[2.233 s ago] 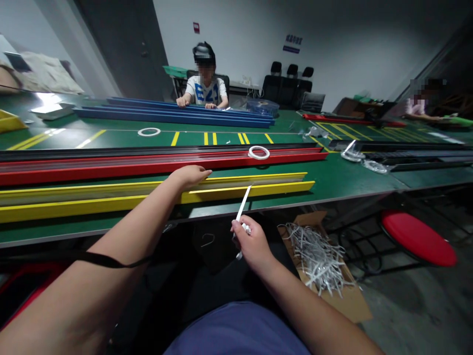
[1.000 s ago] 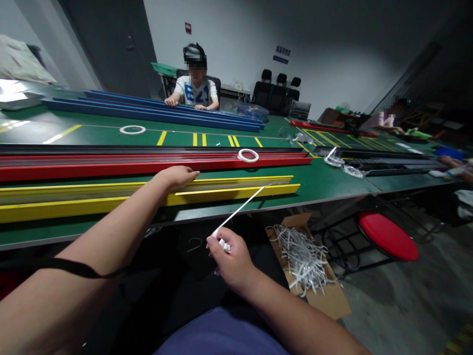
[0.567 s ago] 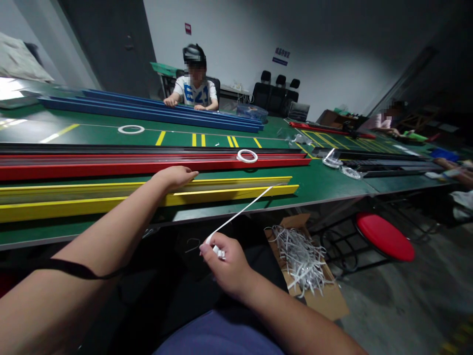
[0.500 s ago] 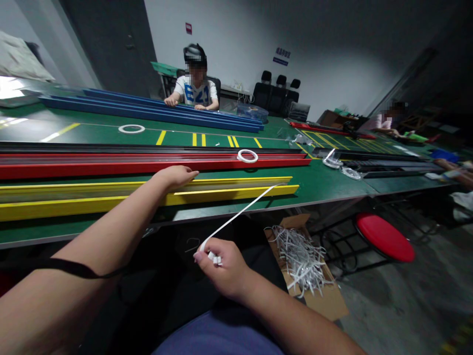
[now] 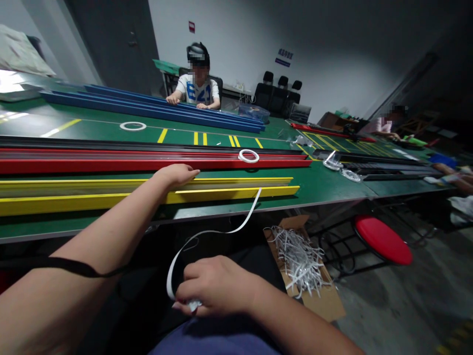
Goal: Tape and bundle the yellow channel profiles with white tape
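A long yellow channel-shaped profile [image 5: 236,193] lies along the table's near edge. My left hand [image 5: 176,175] is on it, fingers closed at its far side, partly hidden by the wrist. Below the table edge, my right hand [image 5: 218,286] is closed around a bunched white strip [image 5: 236,229], probably peeled backing. That strip loops slackly from the fist up to the profile near its right end. Just beyond, a red profile [image 5: 207,162] runs parallel, with a white tape roll [image 5: 249,156] resting on it.
Another white roll [image 5: 133,126] lies on the green table [image 5: 177,138]. Blue profiles [image 5: 158,111] lie before a seated person [image 5: 201,88]. To my right stand a cardboard box [image 5: 325,305] of white strips and a red stool [image 5: 384,239]. Dark profiles [image 5: 391,167] lie farther right.
My right hand has moved down and left toward my body. The strip, taut before, now hangs slack, its upper end farther left along the profile. My left hand stays put.
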`<state>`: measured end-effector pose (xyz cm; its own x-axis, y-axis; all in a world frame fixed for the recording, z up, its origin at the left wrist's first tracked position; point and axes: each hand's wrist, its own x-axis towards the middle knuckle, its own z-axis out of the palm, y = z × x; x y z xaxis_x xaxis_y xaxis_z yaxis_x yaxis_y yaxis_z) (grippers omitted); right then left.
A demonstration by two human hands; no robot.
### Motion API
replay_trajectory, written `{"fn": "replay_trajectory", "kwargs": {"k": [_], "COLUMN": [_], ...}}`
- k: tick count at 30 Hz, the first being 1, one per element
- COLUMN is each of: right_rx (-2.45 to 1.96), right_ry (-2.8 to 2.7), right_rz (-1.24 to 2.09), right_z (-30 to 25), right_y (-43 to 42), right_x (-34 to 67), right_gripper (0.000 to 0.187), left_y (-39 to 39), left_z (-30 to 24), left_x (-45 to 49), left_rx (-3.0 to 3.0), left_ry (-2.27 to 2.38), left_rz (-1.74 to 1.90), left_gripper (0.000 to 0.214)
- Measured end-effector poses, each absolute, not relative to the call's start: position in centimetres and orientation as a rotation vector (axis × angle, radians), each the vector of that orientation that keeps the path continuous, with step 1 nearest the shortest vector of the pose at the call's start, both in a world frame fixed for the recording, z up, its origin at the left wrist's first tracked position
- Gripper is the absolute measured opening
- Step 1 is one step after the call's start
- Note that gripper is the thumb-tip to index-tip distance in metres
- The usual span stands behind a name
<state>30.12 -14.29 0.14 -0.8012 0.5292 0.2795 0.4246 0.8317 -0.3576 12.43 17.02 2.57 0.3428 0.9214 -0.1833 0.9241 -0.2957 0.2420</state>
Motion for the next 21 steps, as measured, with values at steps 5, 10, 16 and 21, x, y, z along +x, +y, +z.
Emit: {"fn": "replay_trajectory", "kwargs": {"k": [5,10,16,21], "right_rx": [-0.923,-1.644,-2.157,-2.514], "right_ry": [-2.575,-1.913,-1.349,-1.225], "right_rz": [0.188,-0.293,-0.459,-0.11], "right_z": [0.4,-0.7,-2.7,-7.3], "right_y": [-12.2,-10.8,-14.7,-16.6], "right_x": [35.1,50.9,68.3,74.9], "right_gripper": [0.018,0.032,0.038,0.031], "left_y": [17.2,16.7,16.6,16.5], "left_z": [2.3,2.8,3.1,3.2], "left_x": [12.3,12.6,13.1,13.2], "left_rx": [2.311,2.377,2.371,2.372], "left_ry": [1.66,1.635,1.629,1.649], "left_rz": [0.02,-0.053,-0.101,-0.102], "left_gripper": [0.082,0.084,0.081,0.081]}}
